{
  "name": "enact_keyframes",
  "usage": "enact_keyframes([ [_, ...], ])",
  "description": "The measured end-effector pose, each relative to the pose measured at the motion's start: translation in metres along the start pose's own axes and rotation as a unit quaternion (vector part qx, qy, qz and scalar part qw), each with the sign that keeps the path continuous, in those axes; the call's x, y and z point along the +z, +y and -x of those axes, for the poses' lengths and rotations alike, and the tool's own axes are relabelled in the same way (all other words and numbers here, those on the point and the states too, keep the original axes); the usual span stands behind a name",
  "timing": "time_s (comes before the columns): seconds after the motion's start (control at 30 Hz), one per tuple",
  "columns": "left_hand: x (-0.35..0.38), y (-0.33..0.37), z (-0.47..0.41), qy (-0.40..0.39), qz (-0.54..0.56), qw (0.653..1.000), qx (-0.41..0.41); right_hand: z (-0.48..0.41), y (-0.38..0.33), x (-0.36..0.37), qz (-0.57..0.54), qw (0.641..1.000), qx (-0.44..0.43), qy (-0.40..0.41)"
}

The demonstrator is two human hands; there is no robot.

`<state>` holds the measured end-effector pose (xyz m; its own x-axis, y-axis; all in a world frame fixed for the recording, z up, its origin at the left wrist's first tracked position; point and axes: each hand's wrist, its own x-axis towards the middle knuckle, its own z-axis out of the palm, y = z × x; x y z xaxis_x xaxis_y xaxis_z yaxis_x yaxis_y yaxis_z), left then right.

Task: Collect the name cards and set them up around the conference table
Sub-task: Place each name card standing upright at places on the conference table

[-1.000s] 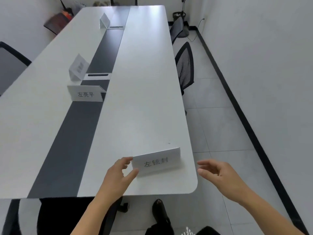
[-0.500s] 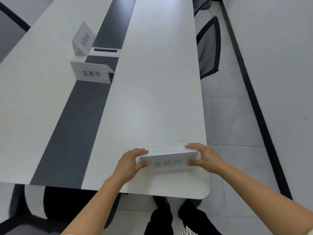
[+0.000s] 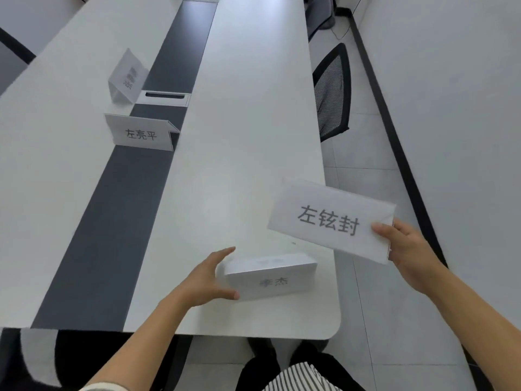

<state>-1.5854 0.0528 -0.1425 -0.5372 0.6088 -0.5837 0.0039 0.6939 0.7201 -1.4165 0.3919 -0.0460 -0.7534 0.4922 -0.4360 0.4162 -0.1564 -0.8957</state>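
Observation:
My right hand holds a white name card by its right end, lifted off the table above the near right corner. Below it a stack of folded name cards lies on the white conference table. My left hand grips the stack's left end, thumb in front and fingers behind. Two more name cards stand by the table's dark centre strip: one facing me, another turned sideways behind it.
A cable slot sits in the dark centre strip. A black mesh chair stands at the table's right side, with a narrow tiled aisle and a white wall beyond. Another chair part shows at the far left.
Both hands were on the stack at the table's near edge. My right hand has since lifted the top card up and to the right, uncovering another card under it; my left hand stays on the stack.

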Motion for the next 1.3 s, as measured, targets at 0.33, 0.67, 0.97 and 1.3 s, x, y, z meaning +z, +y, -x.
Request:
enact_keyframes([
  [0.33, 0.022, -0.016, -0.019, 0.031, 0.017, 0.998, 0.045, 0.021, 0.055, -0.032, -0.108, 0.986, 0.109, 0.064],
  [0.67, 0.007, 0.086, 0.029, 0.011, 0.222, 0.973, 0.064, 0.026, 0.024, -0.081, -0.238, 0.965, 0.08, 0.074],
  [0.97, 0.073, 0.191, 0.001, 0.123, 0.369, 0.917, 0.092, 0.013, 0.01, -0.167, -0.299, 0.95, 0.046, 0.075],
  [1.3, 0.185, 0.296, -0.05, 0.238, 0.47, 0.849, 0.039, -0.044, -0.013, -0.338, -0.287, 0.955, 0.046, 0.054],
])
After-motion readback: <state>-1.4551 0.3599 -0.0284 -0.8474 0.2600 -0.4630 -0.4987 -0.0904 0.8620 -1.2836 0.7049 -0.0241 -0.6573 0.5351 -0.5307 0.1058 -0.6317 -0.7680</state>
